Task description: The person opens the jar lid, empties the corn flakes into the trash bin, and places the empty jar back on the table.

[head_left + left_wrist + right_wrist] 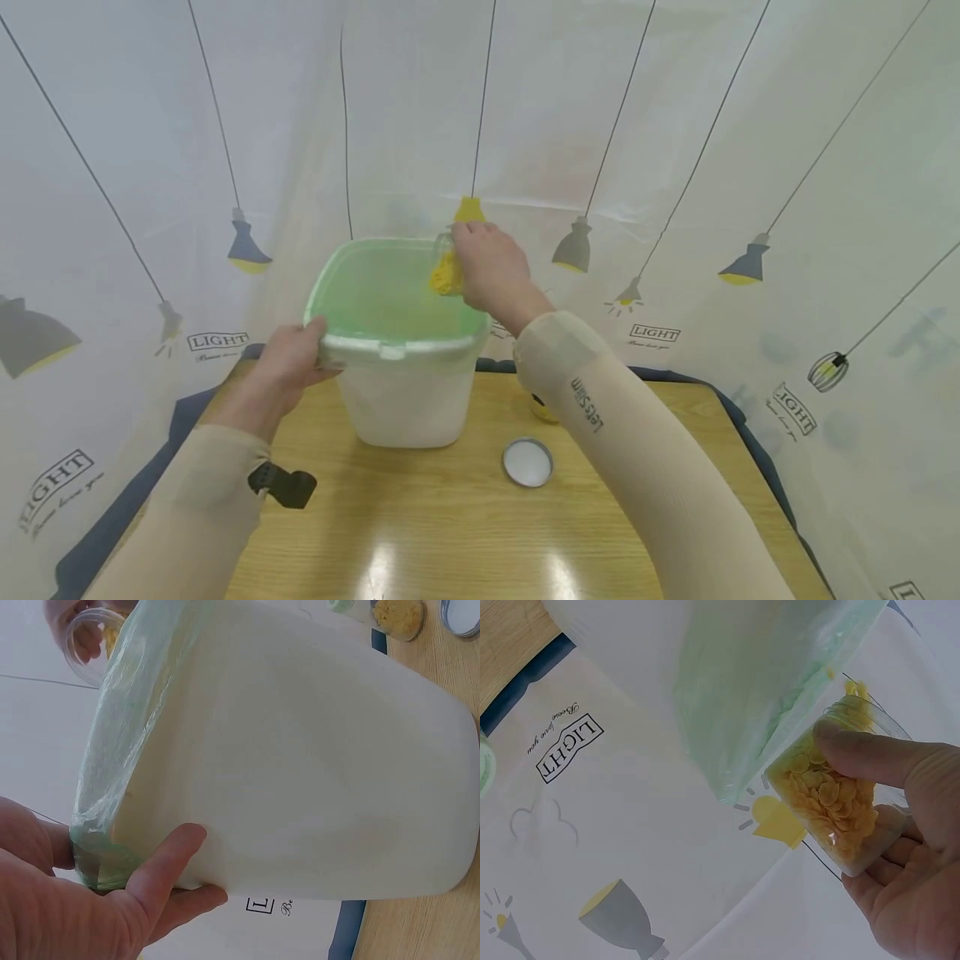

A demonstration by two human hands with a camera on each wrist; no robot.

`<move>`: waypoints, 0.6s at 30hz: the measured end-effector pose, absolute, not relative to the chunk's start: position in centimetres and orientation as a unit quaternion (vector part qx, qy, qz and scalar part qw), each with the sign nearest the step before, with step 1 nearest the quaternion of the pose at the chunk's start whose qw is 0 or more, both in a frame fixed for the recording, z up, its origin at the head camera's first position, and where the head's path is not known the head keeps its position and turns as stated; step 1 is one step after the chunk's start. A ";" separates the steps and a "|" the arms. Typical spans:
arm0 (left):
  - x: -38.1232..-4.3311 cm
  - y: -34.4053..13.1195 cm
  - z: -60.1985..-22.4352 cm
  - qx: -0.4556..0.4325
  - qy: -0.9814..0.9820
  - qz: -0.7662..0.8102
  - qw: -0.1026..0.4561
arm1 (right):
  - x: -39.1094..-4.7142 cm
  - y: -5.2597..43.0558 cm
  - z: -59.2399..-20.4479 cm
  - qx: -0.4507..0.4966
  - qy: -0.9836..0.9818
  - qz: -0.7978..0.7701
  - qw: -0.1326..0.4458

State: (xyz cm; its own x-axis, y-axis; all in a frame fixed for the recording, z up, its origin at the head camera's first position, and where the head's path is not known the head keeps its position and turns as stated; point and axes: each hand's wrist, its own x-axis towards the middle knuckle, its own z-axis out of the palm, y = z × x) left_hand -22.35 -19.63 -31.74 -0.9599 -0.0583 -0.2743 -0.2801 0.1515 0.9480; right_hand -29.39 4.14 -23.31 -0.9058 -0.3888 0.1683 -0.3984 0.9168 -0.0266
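Note:
A white bin (408,404) lined with a pale green plastic bag (367,292) stands on the table. My left hand (288,362) grips its rim at the left, over the folded liner. In the left wrist view the thumb (169,859) lies along the bin's outer wall. Above the bin's right rim, my right hand (495,271) holds a clear jar (829,799) of yellow flakes, tilted on its side. Loose flakes (857,691) show at the jar's mouth, by the liner. The bin's inner bottom is hidden.
A round lid (527,462) with a white inside lies on the wooden table (420,533), right of the bin. Behind my right forearm sits another jar with yellow contents (397,616), partly hidden. A pale sheet printed with lamps (585,125) hangs around the table.

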 end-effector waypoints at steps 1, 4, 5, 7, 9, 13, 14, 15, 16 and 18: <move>-22.3 -19.6 -31.7 -0.112 0.754 0.642 0.086 | -29.4 4.2 -23.3 0.204 -0.975 0.029 0.081; -22.3 -19.7 -31.7 -0.110 0.755 0.641 0.087 | -29.3 4.2 -23.4 0.210 -0.974 0.025 0.086; -22.3 -19.7 -31.7 -0.109 0.754 0.642 0.086 | -29.3 4.2 -23.4 0.212 -0.973 0.024 0.087; -22.3 -19.7 -31.7 -0.109 0.755 0.641 0.086 | -29.3 4.2 -23.4 0.216 -0.972 0.020 0.092; -22.3 -19.6 -31.7 -0.110 0.756 0.639 0.087 | -29.2 4.1 -23.5 0.218 -0.971 0.015 0.093; -22.2 -19.6 -31.7 -0.114 0.757 0.638 0.086 | -29.2 4.0 -23.6 0.219 -0.971 0.006 0.092; -22.2 -19.6 -31.7 -0.112 0.757 0.638 0.087 | -29.2 4.0 -23.6 0.220 -0.971 0.004 0.093; -22.1 -19.6 -31.7 -0.113 0.756 0.639 0.088 | -29.2 4.0 -23.7 0.220 -0.971 0.003 0.093; -22.1 -19.6 -31.7 -0.113 0.756 0.639 0.089 | -29.2 3.9 -23.7 0.220 -0.971 0.004 0.093; -22.0 -19.7 -31.6 -0.113 0.755 0.640 0.090 | -29.2 3.9 -23.7 0.221 -0.971 0.006 0.094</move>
